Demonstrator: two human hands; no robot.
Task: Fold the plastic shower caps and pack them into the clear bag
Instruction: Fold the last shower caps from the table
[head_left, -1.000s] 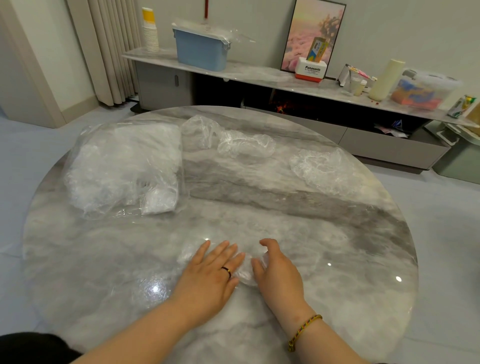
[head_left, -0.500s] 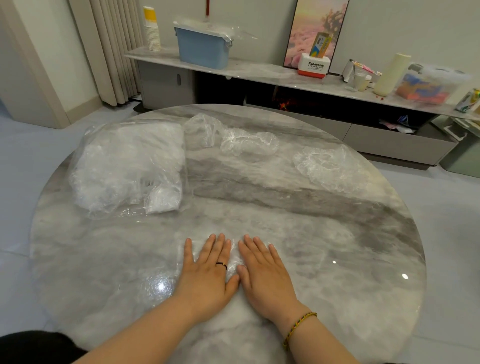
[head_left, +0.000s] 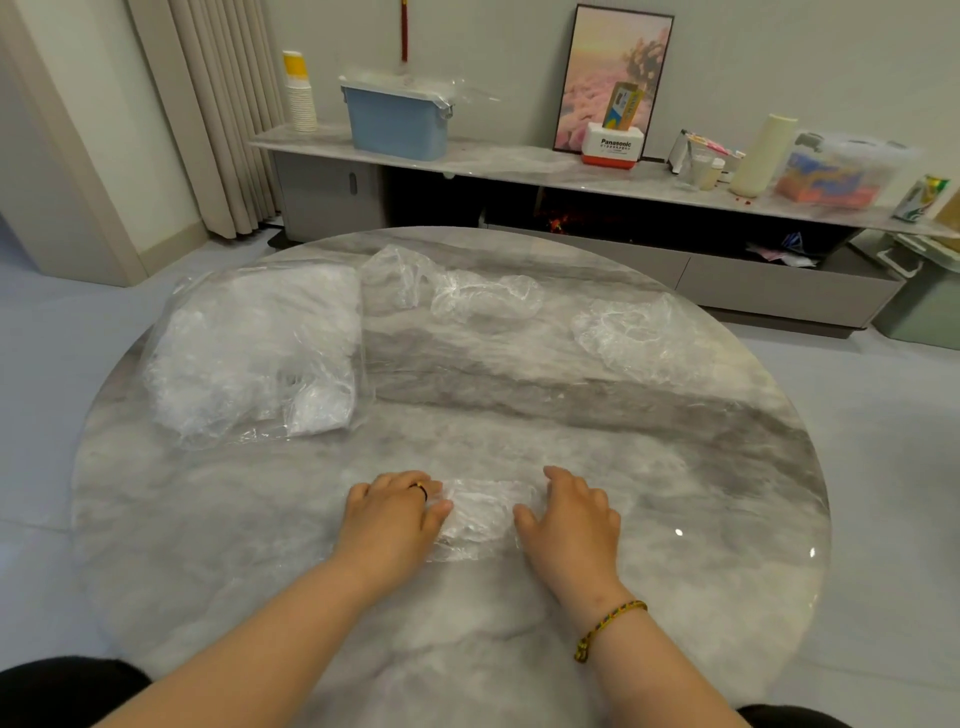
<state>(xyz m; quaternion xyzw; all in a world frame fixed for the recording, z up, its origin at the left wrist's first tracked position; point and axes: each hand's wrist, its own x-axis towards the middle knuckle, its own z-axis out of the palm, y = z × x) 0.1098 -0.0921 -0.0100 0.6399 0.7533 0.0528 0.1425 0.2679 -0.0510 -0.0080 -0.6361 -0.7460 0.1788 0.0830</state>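
Note:
A flattened, partly folded clear shower cap (head_left: 483, 514) lies on the near middle of the round marble table (head_left: 675, 426). My left hand (head_left: 395, 514) grips its left end with fingers curled and thumb on the plastic. My right hand (head_left: 571, 525) holds its right end the same way. The clear bag (head_left: 249, 353), stuffed with white folded caps, lies at the left of the table. Two loose crumpled caps rest farther back, one at centre (head_left: 467, 291) and one at right (head_left: 634, 332).
Behind the table runs a low marble sideboard (head_left: 519, 161) with a blue bin (head_left: 397, 122), stacked paper cups (head_left: 300, 91), a framed picture (head_left: 613, 78) and a plastic box (head_left: 836, 171). Curtains (head_left: 218, 114) hang at the back left.
Both hands lay flat side by side, pressing the cap down. They have since moved apart to its two ends and curled their fingers onto it.

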